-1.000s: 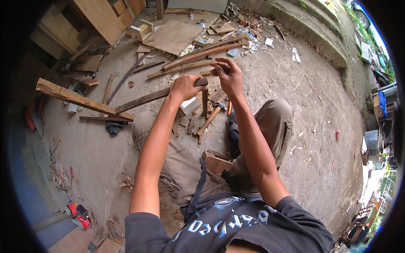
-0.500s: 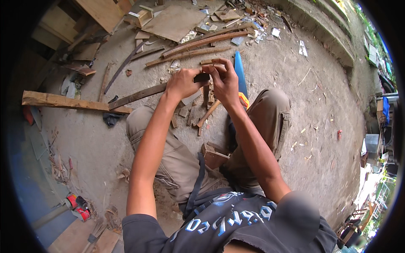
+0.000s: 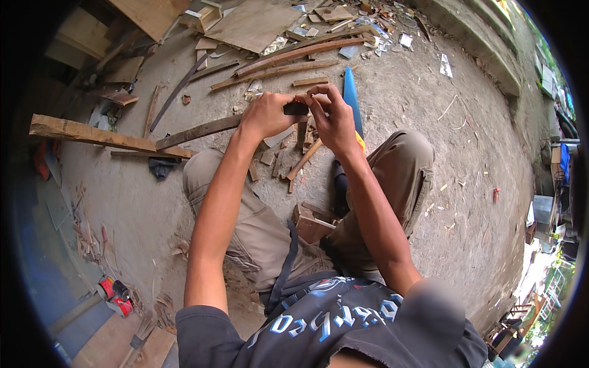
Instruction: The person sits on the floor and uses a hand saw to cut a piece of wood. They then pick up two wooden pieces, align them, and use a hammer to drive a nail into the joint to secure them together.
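Dark wooden strip (image 3: pixel 205 130): clasped in left grip (image 3: pixel 265 116) above floor (image 3: pixel 478 208); right grip (image 3: pixel 333 119) placed at its end, hold cannot be told. Blue saw (image 3: pixel 350 95), wooden handle (image 3: pixel 305 159): partly hidden behind right arm (image 3: pixel 375 205). Beam (image 3: pixel 92 132): overlapped by strip.

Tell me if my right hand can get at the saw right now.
Probably yes: the saw lies just right of your right hand, its blade largely uncovered. Nothing visible blocks the way, though that hand is occupied near the strip's end.
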### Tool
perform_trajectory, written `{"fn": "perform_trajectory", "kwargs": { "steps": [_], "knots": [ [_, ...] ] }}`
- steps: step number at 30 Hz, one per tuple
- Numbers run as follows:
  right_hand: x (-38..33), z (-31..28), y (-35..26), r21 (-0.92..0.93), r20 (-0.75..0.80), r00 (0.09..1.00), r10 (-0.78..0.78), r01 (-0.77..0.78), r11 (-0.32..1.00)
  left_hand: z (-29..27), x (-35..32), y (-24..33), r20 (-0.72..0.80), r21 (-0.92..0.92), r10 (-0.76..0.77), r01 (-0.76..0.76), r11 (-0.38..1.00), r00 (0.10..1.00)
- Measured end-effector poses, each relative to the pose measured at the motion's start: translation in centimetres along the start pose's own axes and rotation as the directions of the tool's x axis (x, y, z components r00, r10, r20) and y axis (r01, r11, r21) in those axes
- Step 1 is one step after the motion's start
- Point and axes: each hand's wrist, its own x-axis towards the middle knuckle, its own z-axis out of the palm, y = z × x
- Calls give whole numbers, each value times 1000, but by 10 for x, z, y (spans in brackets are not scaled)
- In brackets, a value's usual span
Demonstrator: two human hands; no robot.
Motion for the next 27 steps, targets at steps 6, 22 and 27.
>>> {"fn": "perform_trajectory", "kwargs": {
  "steps": [6, 22, 27],
  "knots": [
    [0, 3, 8, 0, 7, 999, -42, 42, 999, -3, -1, 0, 16, 3, -30, 30, 1000, 999],
    [1, 0, 7, -115, -23, 996, -87, 84, 990, -6, -2, 7, 58, 28, -65, 63, 998, 996],
    [1, -3, 3, -145, -5, 995, -100, 98, 985, -5, -3, 5, 55, 37, -67, 65, 997, 996]
  ]
}}
